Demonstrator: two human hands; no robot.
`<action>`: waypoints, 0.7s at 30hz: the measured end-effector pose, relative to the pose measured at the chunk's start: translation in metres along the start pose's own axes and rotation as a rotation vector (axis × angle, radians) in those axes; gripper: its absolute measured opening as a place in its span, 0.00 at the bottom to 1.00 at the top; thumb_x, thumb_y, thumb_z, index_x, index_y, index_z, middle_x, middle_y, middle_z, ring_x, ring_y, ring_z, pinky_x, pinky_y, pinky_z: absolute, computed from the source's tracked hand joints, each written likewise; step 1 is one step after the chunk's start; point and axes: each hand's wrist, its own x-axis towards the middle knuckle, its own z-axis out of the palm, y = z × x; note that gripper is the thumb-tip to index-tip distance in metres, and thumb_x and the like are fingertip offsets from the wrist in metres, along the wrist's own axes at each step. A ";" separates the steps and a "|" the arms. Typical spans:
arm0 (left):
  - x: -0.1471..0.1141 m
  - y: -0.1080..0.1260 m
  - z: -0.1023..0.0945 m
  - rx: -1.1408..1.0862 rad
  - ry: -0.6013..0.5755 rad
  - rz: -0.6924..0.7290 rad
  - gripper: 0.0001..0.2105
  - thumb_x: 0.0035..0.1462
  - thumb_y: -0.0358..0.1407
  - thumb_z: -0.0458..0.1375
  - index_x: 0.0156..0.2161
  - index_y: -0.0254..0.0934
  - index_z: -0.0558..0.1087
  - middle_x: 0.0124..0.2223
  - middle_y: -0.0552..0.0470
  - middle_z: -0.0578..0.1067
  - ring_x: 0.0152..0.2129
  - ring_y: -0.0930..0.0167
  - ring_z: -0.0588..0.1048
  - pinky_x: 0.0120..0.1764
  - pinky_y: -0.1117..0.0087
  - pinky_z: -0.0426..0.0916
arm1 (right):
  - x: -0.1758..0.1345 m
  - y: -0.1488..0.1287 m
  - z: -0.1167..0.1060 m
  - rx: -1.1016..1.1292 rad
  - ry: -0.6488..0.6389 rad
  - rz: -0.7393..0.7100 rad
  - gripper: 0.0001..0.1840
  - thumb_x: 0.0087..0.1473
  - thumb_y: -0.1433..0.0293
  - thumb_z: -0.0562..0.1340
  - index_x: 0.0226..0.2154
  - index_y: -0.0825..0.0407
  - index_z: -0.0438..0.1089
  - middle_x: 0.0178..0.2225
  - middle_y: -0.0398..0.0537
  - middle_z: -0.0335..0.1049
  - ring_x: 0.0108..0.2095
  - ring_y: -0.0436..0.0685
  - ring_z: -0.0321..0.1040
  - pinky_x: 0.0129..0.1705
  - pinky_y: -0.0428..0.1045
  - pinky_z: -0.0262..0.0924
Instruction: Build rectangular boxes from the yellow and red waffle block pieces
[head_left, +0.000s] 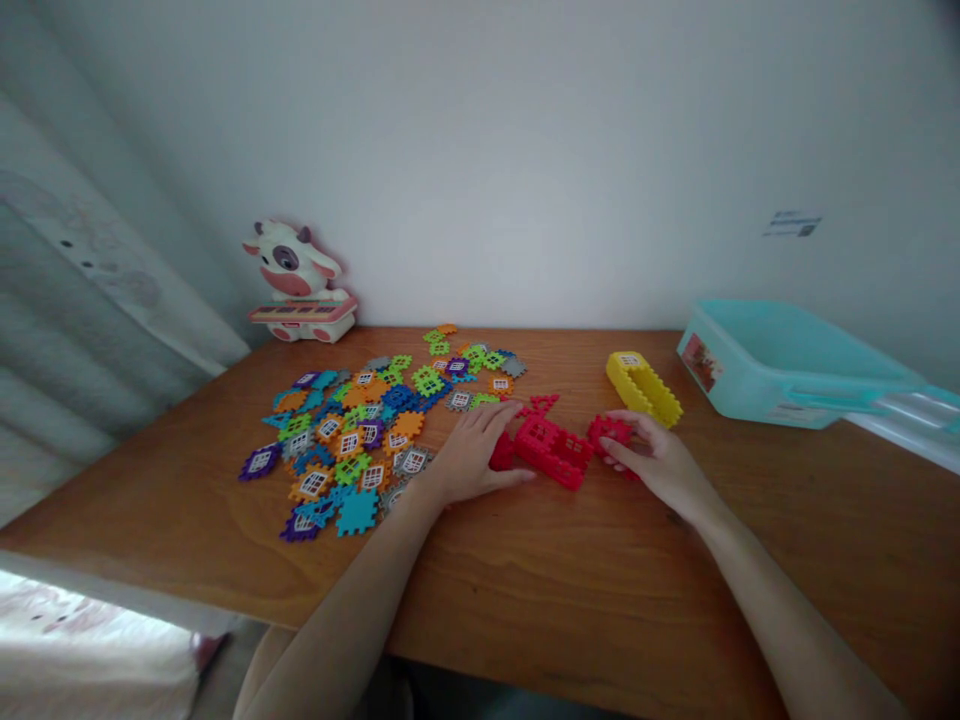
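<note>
A partly joined structure of red interlocking building tiles [553, 450] lies on the wooden table in front of me. My left hand [474, 452] is at its left side, with the thumb and fingers apart around a loose red tile [501, 453]; whether it touches that tile is hard to see. At the structure's right end, my right hand [654, 455] pinches a red square tile [608, 433] between thumb and fingers. Part of another red piece shows beneath that tile. Small red triangular pieces [541, 404] lie just behind the structure.
Many loose coloured tiles [357, 511] are spread across the table's left half. A joined yellow tile structure [643, 388] lies behind my right hand. A turquoise plastic bin [757, 392] stands at the right. A cow-shaped toy keyboard [300, 312] is at the back left, by the wall.
</note>
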 end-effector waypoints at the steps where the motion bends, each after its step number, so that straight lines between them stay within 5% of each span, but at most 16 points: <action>1: 0.002 0.006 0.002 -0.016 -0.008 0.036 0.41 0.58 0.55 0.61 0.70 0.38 0.53 0.69 0.37 0.61 0.66 0.56 0.59 0.67 0.50 0.55 | -0.002 -0.002 -0.001 0.007 0.004 0.001 0.28 0.42 0.54 0.74 0.44 0.47 0.73 0.40 0.50 0.80 0.31 0.59 0.77 0.31 0.53 0.73; 9: 0.004 0.019 0.011 -0.109 -0.039 0.034 0.27 0.61 0.49 0.61 0.61 0.41 0.65 0.63 0.40 0.66 0.62 0.57 0.65 0.63 0.51 0.62 | -0.003 -0.006 -0.019 -0.061 -0.070 0.060 0.23 0.40 0.54 0.75 0.36 0.50 0.76 0.33 0.49 0.80 0.29 0.57 0.75 0.30 0.52 0.73; 14: 0.003 0.019 0.017 -0.141 -0.017 -0.035 0.37 0.53 0.52 0.67 0.63 0.39 0.60 0.61 0.39 0.67 0.59 0.55 0.67 0.62 0.51 0.64 | -0.005 -0.003 -0.003 -0.044 -0.010 0.045 0.22 0.46 0.54 0.72 0.40 0.49 0.76 0.39 0.51 0.80 0.30 0.57 0.75 0.22 0.49 0.69; 21: 0.003 0.023 0.023 -0.218 0.093 -0.045 0.24 0.55 0.39 0.66 0.54 0.41 0.64 0.52 0.43 0.74 0.48 0.60 0.75 0.52 0.55 0.71 | -0.008 -0.003 0.016 0.067 0.031 0.041 0.23 0.45 0.55 0.73 0.41 0.50 0.76 0.39 0.51 0.80 0.31 0.57 0.75 0.23 0.48 0.68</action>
